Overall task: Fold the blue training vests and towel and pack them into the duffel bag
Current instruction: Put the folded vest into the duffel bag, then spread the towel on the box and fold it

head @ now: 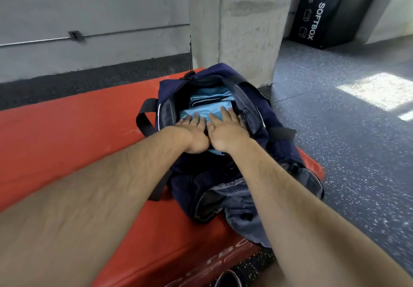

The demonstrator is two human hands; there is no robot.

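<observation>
Folded light-blue cloth vests (210,98) already lie inside the open navy duffel bag (277,130) — nearly done. Left hand (193,133) and right hand (225,129) press them flat, fingers straight (towel not seen).

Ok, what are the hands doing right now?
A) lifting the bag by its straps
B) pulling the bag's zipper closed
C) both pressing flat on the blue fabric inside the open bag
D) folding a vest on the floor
C: the left hand and right hand lie side by side, fingers straight, on the light blue fabric inside the open duffel bag.
</observation>
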